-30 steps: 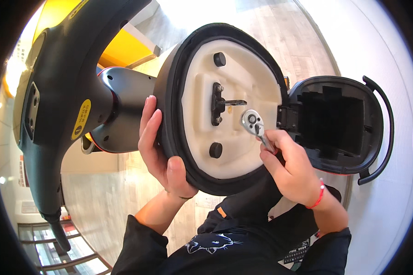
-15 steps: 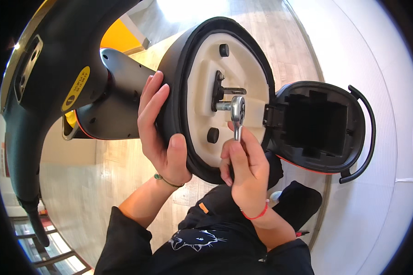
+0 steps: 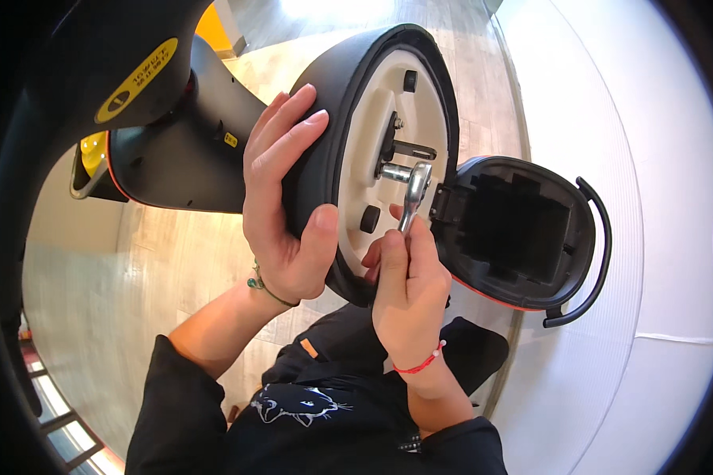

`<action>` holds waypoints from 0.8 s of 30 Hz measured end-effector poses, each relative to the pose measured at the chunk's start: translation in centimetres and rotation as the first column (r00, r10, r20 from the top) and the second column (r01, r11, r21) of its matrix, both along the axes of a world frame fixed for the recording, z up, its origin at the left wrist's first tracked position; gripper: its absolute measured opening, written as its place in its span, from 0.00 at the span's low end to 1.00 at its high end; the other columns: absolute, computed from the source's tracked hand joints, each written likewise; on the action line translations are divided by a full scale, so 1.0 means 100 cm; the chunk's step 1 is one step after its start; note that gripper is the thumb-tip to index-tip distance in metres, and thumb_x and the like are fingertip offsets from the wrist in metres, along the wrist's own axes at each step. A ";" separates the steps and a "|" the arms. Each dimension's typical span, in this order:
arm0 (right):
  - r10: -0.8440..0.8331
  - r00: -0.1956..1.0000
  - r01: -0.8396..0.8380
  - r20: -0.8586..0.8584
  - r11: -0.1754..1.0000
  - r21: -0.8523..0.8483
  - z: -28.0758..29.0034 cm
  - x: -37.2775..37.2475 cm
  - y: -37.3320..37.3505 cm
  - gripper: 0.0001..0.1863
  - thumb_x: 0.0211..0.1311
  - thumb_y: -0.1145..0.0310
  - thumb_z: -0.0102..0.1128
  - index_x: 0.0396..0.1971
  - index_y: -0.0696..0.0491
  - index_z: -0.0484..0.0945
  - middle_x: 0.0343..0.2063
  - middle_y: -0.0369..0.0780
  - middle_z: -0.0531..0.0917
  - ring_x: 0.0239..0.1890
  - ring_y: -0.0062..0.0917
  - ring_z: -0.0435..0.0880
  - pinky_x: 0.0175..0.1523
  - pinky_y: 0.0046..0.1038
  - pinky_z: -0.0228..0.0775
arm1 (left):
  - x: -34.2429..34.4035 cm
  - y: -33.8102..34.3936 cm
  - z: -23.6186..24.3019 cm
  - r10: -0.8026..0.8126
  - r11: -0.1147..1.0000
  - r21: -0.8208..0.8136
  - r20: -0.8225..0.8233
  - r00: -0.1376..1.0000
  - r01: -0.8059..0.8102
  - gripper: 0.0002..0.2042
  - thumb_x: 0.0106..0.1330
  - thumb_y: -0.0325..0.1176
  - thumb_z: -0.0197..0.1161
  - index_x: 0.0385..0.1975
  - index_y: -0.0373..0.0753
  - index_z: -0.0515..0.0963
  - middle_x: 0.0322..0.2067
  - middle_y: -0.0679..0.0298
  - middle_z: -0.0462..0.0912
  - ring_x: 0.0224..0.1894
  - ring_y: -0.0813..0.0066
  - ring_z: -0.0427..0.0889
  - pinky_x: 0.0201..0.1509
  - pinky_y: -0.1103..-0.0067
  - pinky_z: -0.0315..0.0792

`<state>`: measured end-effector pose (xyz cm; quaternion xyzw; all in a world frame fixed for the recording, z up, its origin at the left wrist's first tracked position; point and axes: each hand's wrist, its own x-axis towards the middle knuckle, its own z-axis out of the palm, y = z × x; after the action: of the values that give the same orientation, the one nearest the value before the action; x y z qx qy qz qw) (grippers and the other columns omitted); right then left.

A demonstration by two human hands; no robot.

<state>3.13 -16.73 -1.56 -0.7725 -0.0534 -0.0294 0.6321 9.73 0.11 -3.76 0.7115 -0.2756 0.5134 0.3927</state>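
Observation:
A black scooter seat [image 3: 317, 119] is tipped up, showing its cream underside [image 3: 364, 170] with round black rubber stops. My left hand [image 3: 281, 206] braces the seat's outer side, fingers spread flat and thumb near the rim. In my right hand [image 3: 408, 289] is the handle of a silver ratchet wrench [image 3: 417, 190]. Its socket reaches leftward to the lower end of a black bracket [image 3: 388, 142] on the underside; the fastener there is hidden by the socket. A bolt [image 3: 398, 123] shows at the bracket's upper end, and a metal latch loop [image 3: 416, 150] sticks out between.
The scooter's open black storage box [image 3: 523, 229], with a curved rail [image 3: 602, 237], is hinged to the seat on the right. Black handlebar and body parts [image 3: 174, 158] stand at left. A white wall [image 3: 634, 158] rises at the right, beside the wooden floor [image 3: 190, 261].
The view has shifted, so the seat looks narrower and the storage box sits further left. The ratchet handle leans more to the right at its head. Both hands keep their holds.

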 end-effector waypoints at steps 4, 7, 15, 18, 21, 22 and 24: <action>0.021 1.000 -0.024 -0.015 0.983 -0.181 0.020 0.000 -0.002 0.16 0.78 0.70 0.48 0.56 0.64 0.74 0.20 0.36 0.79 0.21 0.15 0.76 0.28 0.20 0.66 | -0.022 -0.009 0.021 0.022 0.996 -0.084 -0.224 0.974 -0.042 0.28 0.69 0.45 0.56 0.61 0.28 0.71 0.65 0.42 0.70 0.70 0.45 0.64 0.76 0.58 0.53; 0.092 0.995 -0.097 -0.035 0.976 -0.195 0.030 0.002 -0.006 0.16 0.78 0.70 0.49 0.56 0.65 0.73 0.19 0.36 0.79 0.20 0.15 0.76 0.26 0.19 0.66 | -0.020 -0.010 0.020 0.018 0.996 -0.081 -0.205 0.979 -0.035 0.28 0.68 0.44 0.57 0.61 0.29 0.71 0.64 0.42 0.71 0.69 0.44 0.66 0.75 0.58 0.54; 0.157 0.974 -0.190 -0.163 0.958 -0.214 0.031 0.009 -0.012 0.18 0.77 0.67 0.51 0.58 0.65 0.71 0.19 0.37 0.79 0.17 0.13 0.74 0.21 0.19 0.63 | -0.021 -0.011 0.019 0.038 0.994 -0.089 -0.212 0.977 -0.058 0.27 0.66 0.43 0.58 0.60 0.30 0.73 0.63 0.43 0.73 0.68 0.45 0.68 0.75 0.58 0.55; 0.180 0.971 -0.213 -0.156 0.949 -0.233 0.034 0.011 -0.018 0.19 0.77 0.69 0.53 0.59 0.66 0.71 0.20 0.36 0.79 0.20 0.12 0.74 0.24 0.17 0.64 | -0.021 -0.010 0.020 0.030 0.996 -0.078 -0.196 0.980 -0.046 0.27 0.67 0.44 0.58 0.59 0.30 0.73 0.63 0.43 0.73 0.67 0.46 0.69 0.75 0.58 0.55; 0.209 0.971 -0.232 -0.119 0.944 -0.235 0.023 0.014 -0.022 0.20 0.75 0.71 0.54 0.60 0.66 0.70 0.22 0.35 0.79 0.25 0.11 0.74 0.30 0.17 0.66 | -0.021 -0.008 0.020 0.039 0.996 -0.076 -0.191 0.981 -0.054 0.27 0.67 0.44 0.58 0.59 0.30 0.73 0.63 0.43 0.73 0.67 0.47 0.69 0.75 0.58 0.55; 0.205 0.971 -0.229 -0.122 0.943 -0.240 0.019 0.015 -0.025 0.20 0.75 0.71 0.54 0.60 0.66 0.70 0.22 0.35 0.79 0.25 0.11 0.74 0.30 0.17 0.66 | -0.020 -0.009 0.019 0.035 0.995 -0.082 -0.192 0.981 -0.051 0.27 0.67 0.44 0.58 0.59 0.30 0.73 0.63 0.43 0.73 0.67 0.47 0.69 0.75 0.58 0.55; 0.194 0.980 -0.199 -0.044 0.937 -0.289 0.009 0.019 -0.027 0.19 0.74 0.73 0.55 0.60 0.65 0.71 0.23 0.36 0.81 0.28 0.11 0.74 0.35 0.17 0.67 | -0.018 -0.010 0.017 0.027 0.996 -0.084 -0.179 0.983 -0.042 0.27 0.67 0.44 0.58 0.59 0.29 0.73 0.62 0.42 0.74 0.66 0.47 0.70 0.75 0.58 0.56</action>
<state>5.04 -19.45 -0.69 -0.8482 -0.1293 0.0477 0.5114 7.93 -0.87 -2.04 0.7413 -0.2042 0.4661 0.4377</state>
